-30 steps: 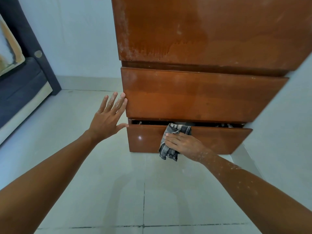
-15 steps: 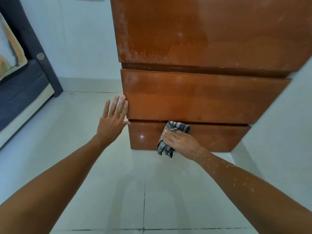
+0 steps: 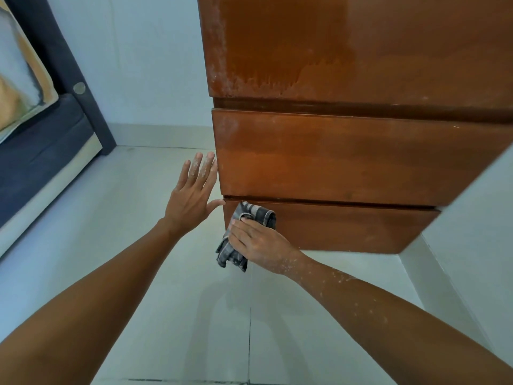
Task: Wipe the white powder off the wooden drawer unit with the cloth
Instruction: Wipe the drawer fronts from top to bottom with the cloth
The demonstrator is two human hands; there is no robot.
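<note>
Pressing on the bottom drawer (image 3: 347, 232), the cloth (image 3: 249, 215) is held under the right hand (image 3: 258, 243). The left hand (image 3: 191, 195) is kept flat, fingers straight, against the wooden drawer unit (image 3: 361, 159).

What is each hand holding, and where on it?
The right hand presses the middle of the cloth against the bottom drawer; whether it grips it cannot be told. The left hand holds nothing, fingers straight beside the drawer unit.

Bright, even daylight, soft shadows, faint floor (image 3: 138, 245) sheen (wide-angle bending at edges), sharp focus
</note>
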